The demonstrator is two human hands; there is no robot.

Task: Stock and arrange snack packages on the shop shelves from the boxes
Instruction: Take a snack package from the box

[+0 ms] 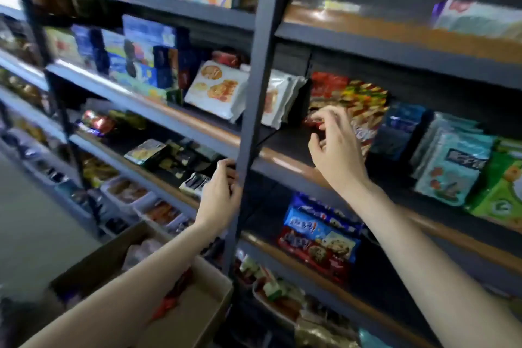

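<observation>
on the middle shelf [285, 155], the right hand [333, 150] pinches a small red snack packet [312, 122] beside the upright bags [358, 104]. the left hand [219, 192] curls round the dark shelf post [251, 110]. an open cardboard box [197, 308] sits below.

Both bare arms reaching forward; left hand [219, 192] curled around something, right hand [334, 147] raised, fingers pinching.

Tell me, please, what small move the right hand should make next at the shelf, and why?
Probably set the small red packet down on the bare shelf board beside the red-and-yellow packs. The right hand pinches it just above that gap, while the left hand holds the upright post.
</observation>
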